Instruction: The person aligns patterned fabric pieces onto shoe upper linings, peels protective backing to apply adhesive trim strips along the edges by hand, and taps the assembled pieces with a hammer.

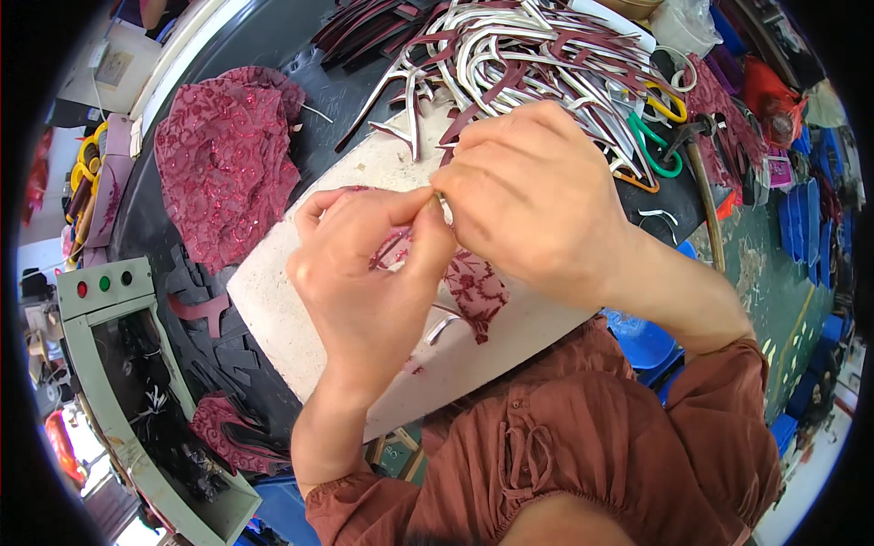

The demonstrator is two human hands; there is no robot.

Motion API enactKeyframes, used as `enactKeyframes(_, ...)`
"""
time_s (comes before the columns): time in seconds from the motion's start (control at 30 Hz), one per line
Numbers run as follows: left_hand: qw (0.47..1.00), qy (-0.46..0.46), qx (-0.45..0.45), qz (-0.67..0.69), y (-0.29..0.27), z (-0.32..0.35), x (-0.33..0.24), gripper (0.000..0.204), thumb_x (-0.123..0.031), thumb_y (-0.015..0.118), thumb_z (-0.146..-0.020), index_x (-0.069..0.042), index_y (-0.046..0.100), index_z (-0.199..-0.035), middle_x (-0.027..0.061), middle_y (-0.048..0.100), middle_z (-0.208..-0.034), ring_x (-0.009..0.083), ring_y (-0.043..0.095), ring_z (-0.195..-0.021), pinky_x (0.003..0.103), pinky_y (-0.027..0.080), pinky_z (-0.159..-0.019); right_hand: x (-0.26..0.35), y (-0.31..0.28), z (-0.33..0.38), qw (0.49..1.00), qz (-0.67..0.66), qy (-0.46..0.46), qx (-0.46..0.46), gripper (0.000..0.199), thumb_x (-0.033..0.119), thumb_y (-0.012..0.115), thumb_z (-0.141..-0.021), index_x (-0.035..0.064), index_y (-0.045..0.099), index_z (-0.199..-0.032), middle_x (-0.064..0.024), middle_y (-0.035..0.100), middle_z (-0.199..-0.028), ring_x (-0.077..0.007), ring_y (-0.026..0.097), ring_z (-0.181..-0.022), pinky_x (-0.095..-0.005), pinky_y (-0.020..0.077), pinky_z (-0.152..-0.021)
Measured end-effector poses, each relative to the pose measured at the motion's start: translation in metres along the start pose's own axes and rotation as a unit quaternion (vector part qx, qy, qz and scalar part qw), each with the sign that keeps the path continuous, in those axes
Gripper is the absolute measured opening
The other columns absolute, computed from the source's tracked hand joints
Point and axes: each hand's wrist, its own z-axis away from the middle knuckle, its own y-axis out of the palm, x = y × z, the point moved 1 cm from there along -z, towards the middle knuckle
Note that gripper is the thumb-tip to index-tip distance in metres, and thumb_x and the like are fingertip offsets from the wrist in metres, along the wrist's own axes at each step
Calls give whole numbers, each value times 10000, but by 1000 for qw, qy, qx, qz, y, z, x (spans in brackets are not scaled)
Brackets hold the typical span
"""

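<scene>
At the centre of the frame, the fingers (428, 211) of both hands meet in a tight pinch over a pale work board (300, 318). The left hand (364, 282) has thumb and forefinger closed on a small piece of maroon lace (473, 287), which hangs below the hands and rests on the board just right of the left palm. The right hand (533, 196) is curled shut, its fingertips pressed against those of the left on the upper edge of the same piece; what else it may grip between them cannot be told.

The board lies tilted across a dark counter (300, 36), running from the middle of the frame toward the lower centre, where it meets the person's rust-brown blouse (583, 437).

Above the hands, at upper centre, a heap of curved maroon and white strips (519, 45) spreads over the counter. Just right of it lie scissors with green handles (651, 146) and a yellow-handled pair (669, 105), with a hammer (701, 173) beside them.

At upper left, a bundle of maroon sequined lace fabric (223, 164) sits on the counter, well apart from the hands. At lower left stands a grey-green machine housing with red and green buttons (105, 284). More dark cut pieces (218, 364) lie between it and the board.
</scene>
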Motion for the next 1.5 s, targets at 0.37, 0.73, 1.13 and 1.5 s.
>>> enactKeyframes(0.37,992,-90,27,88,17,-12,60,162,-76,657,-806,17,721,-923,131,727,-824,201,694,-769,305,508,-743,-6,-119,140,901,-9,261,346,116,-70,616,-697,23,626,-764,-83,671,-804,-291,628,-884,-397,487,-791)
enactKeyframes(0.73,997,-4,-69,-37,-30,50,44,208,-15,613,-886,-28,713,-1068,106,701,-862,168,651,-730,300,491,-767,54,13,66,966,-118,-71,219,157,123,627,-722,53,657,-859,-12,579,-844,-199,557,-863,-313,431,-767)
enactKeyframes(1.13,839,-392,-89,366,-18,152,9,216,28,689,-870,53,688,-1085,101,704,-955,141,674,-871,263,529,-825,65,47,58,980,-122,-141,65,166,161,622,-710,72,654,-846,-20,634,-892,-191,590,-848,-360,382,-850)
enactKeyframes(1.5,980,-164,-103,44,-16,135,-10,258,89,721,-759,36,684,-1010,97,712,-864,124,686,-789,251,544,-749,63,21,39,964,-214,-31,155,253,27,766,-682,58,680,-917,-47,659,-874,-210,621,-798,-366,380,-774)
